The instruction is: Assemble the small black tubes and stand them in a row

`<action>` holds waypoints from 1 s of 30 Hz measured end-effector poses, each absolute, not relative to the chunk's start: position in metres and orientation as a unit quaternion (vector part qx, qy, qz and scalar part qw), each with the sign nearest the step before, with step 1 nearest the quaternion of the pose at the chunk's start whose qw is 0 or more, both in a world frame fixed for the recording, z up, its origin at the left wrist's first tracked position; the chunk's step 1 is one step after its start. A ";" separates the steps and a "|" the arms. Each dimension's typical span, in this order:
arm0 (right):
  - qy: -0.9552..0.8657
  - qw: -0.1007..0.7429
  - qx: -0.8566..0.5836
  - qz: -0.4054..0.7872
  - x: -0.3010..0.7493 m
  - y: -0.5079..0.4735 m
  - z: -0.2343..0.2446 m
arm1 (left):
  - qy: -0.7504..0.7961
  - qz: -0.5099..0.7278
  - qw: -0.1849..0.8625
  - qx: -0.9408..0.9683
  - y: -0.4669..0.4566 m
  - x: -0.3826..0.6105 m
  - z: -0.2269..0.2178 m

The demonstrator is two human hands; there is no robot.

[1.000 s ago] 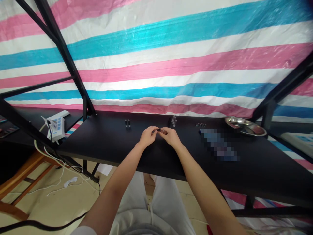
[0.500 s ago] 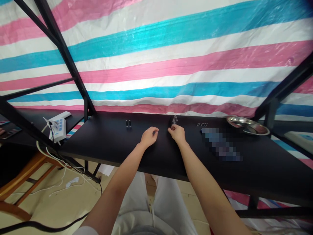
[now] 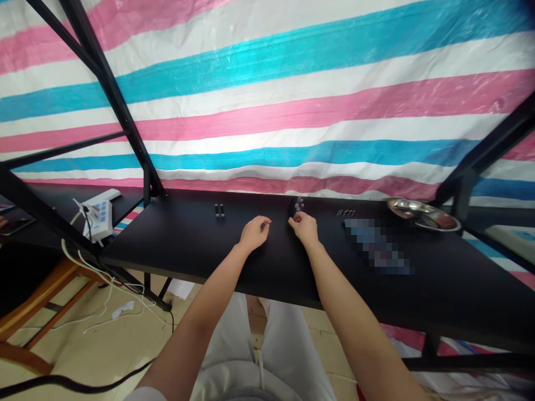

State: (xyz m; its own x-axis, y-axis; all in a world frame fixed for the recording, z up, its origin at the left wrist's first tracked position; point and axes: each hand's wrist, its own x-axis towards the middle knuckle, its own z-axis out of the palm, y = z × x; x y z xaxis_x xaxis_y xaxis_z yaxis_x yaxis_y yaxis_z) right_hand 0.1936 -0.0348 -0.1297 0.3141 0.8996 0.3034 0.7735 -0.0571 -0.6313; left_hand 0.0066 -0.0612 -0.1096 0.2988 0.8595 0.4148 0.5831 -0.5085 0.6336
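Note:
My left hand (image 3: 254,233) is over the middle of the black table (image 3: 188,239), its fingers curled in toward the thumb. Whether anything is between them is hidden. To its right, my right hand (image 3: 305,228) has thumb and fingers pinched together, with their contents out of sight. Just beyond those fingertips stands a small dark piece with shiny metal parts (image 3: 298,205), partly covered by the hand. Two short dark rods with pale ends (image 3: 219,210) lie side by side left of my left hand. Several tiny metal pieces (image 3: 345,213) lie right of my right hand.
A blurred-out bluish flat item (image 3: 378,246) lies on the right, before a shiny metal dish (image 3: 424,214). Black frame posts (image 3: 112,106) rise at both sides. A striped plastic sheet (image 3: 292,100) hangs behind. A white power strip (image 3: 100,220) with cables is at left.
My right hand has shifted very slightly to the right. My left hand and the small pieces on the table look the same.

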 end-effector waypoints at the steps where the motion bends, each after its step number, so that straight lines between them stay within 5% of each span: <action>1: -0.581 0.364 -0.722 0.085 0.194 -0.035 -0.129 | 0.460 0.373 0.186 0.784 -0.061 0.006 -0.110; 18: -0.539 0.310 -0.780 0.065 0.210 -0.041 -0.131 | 0.470 0.385 0.185 0.772 -0.059 0.007 -0.112; 30: -0.537 0.284 -0.792 0.066 0.211 -0.039 -0.133 | 0.592 0.552 0.217 0.545 -0.048 -0.006 -0.112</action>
